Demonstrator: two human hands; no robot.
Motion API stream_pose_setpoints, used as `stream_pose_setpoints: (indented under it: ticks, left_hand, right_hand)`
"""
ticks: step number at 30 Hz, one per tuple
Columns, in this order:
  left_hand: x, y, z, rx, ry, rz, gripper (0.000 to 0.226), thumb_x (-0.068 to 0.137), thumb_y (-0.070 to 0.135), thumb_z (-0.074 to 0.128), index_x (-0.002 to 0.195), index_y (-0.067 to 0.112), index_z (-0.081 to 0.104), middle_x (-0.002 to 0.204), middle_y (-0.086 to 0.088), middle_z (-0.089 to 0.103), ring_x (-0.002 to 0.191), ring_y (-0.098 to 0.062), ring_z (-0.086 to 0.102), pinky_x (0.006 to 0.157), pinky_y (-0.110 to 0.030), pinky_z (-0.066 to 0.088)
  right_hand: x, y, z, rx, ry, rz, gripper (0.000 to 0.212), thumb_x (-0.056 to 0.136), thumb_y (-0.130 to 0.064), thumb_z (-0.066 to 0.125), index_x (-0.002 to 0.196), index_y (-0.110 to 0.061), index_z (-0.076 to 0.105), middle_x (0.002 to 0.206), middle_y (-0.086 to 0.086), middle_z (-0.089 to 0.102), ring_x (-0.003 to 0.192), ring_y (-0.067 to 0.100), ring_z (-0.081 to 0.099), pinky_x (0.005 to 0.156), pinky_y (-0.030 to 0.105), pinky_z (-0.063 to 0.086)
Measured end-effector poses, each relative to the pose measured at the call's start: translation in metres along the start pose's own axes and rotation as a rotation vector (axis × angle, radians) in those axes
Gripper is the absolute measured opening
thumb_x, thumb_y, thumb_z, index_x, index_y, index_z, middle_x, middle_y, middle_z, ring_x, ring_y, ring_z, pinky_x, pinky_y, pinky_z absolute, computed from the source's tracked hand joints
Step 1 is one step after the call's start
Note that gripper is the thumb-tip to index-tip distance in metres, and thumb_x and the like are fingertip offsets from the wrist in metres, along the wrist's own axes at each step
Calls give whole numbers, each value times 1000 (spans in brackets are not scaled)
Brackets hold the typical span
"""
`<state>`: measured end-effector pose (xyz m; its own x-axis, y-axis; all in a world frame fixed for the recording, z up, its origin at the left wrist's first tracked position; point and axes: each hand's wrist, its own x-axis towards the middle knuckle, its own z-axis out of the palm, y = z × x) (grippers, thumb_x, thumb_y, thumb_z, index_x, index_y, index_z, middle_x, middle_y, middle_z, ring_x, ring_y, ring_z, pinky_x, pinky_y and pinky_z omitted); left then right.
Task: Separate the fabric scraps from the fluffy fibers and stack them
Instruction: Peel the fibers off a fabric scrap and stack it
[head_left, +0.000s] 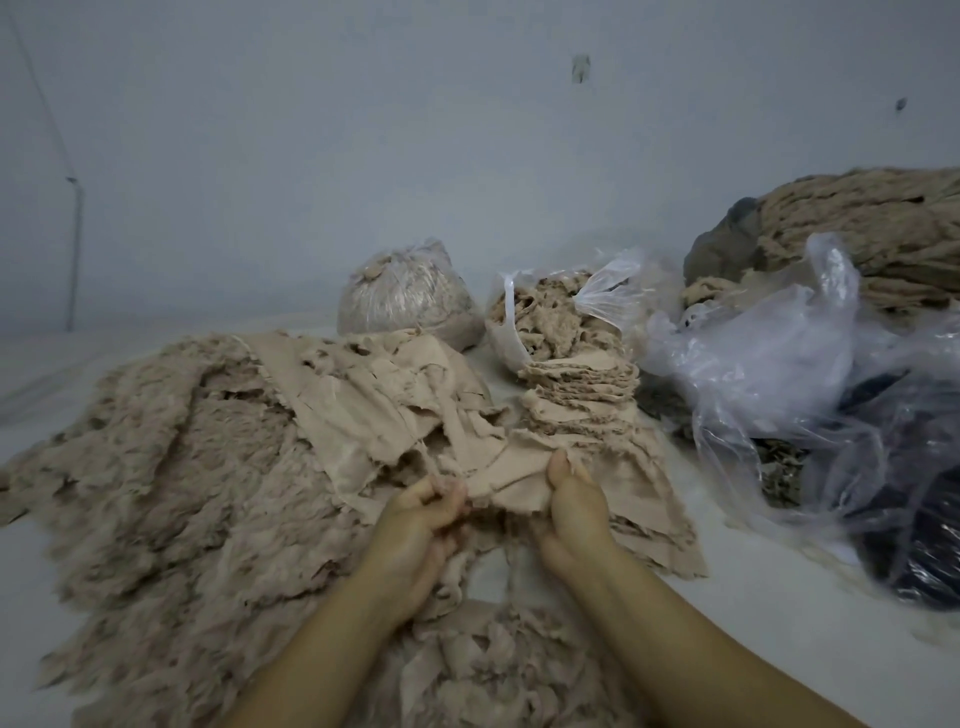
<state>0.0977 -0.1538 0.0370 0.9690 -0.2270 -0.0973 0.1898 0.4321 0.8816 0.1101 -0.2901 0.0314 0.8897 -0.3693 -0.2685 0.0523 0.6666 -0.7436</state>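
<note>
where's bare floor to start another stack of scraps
Bare floor lies right of the right hand, before the dark bagged bundle. A strip runs behind the fluffy pile. Crowded around the scrap stack and bags.

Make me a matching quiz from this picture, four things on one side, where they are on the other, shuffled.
Things:
1. fluffy fiber heap
2. stack of fabric scraps
3. tied bag
4. empty clear bags

Places:
A. far, centre, by the wall
B. right side
C. left, spread wide
D. just beyond the right hand

Pairs: 1-C, 2-D, 3-A, 4-B
</note>
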Motion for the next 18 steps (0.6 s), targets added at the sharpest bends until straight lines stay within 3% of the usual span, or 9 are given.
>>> stream_pose_setpoints:
  ticks: [2, 4, 7, 10, 12, 14, 16, 18]
  left_hand:
    - [-5, -9, -3, -61, -74, -41, 11, 79, -2, 55, 72, 3, 62, 76, -11, 65, 77, -19, 62, 72, -29, 56]
    - [-7, -14, -3, -163, -137, -71, 7, 74, 1, 55, 70, 3, 60, 81, -16, 67, 85, -25, 66, 83, -38, 56]
    - [-1, -16, 1, -262, -88, -150, 19, 79, 16, 58, 90, 1, 60, 89, -18, 71, 86, -27, 71, 73, -40, 58]
    - [8, -9, 12, -156, -20, -256, 43, 81, 38, 64, 106, 2, 65, 96, -15, 73, 84, -25, 72, 72, -38, 57]
    - [13, -4, 22, -153, 18, -238, 31, 86, 25, 62, 105, 2, 65, 82, -13, 73, 69, -22, 71, 60, -33, 58]
    - [18, -2, 33, -173, 135, -198, 24, 95, 16, 51, 105, -2, 62, 73, -13, 68, 55, -23, 63, 50, -30, 53]
    - [22, -1, 40, -154, 247, -184, 26, 99, 20, 44, 106, 0, 60, 79, -15, 63, 57, -21, 53, 51, -28, 43]
    - [22, -1, 41, -149, 274, -169, 26, 101, 19, 43, 101, 3, 63, 80, -13, 69, 63, -24, 63, 58, -30, 47]
  right_hand:
    - [1, -2, 3, 141, 16, 37, 36, 101, -16, 43, 136, -3, 45, 134, 18, 54, 122, 34, 53, 106, 53, 39]
    - [-2, -3, 5, 159, 6, 42, 30, 101, -16, 44, 126, -3, 51, 126, 18, 59, 115, 35, 57, 101, 55, 43]
    - [-10, 0, 5, -9, -13, -34, 16, 100, -16, 47, 102, -4, 58, 106, 20, 64, 95, 33, 62, 89, 48, 50]
    - [-22, 9, 3, -162, -23, -95, 22, 98, -18, 51, 105, 1, 61, 97, 22, 67, 86, 32, 65, 80, 43, 52]
    - [-29, 13, 1, -226, -42, -123, 20, 96, -20, 55, 100, -3, 64, 92, 17, 71, 82, 29, 68, 76, 38, 55]
    - [-33, 14, -2, -326, -37, -179, 21, 98, -21, 53, 88, -6, 63, 80, 6, 73, 76, 16, 69, 69, 28, 56]
    - [-36, 11, -5, -408, -39, -250, 29, 99, -17, 49, 72, -10, 54, 55, -12, 64, 55, -5, 59, 53, 11, 46]
    - [-37, 11, -8, -477, -73, -269, 32, 99, -14, 48, 67, -13, 48, 45, -15, 56, 43, -8, 50, 44, 7, 38]
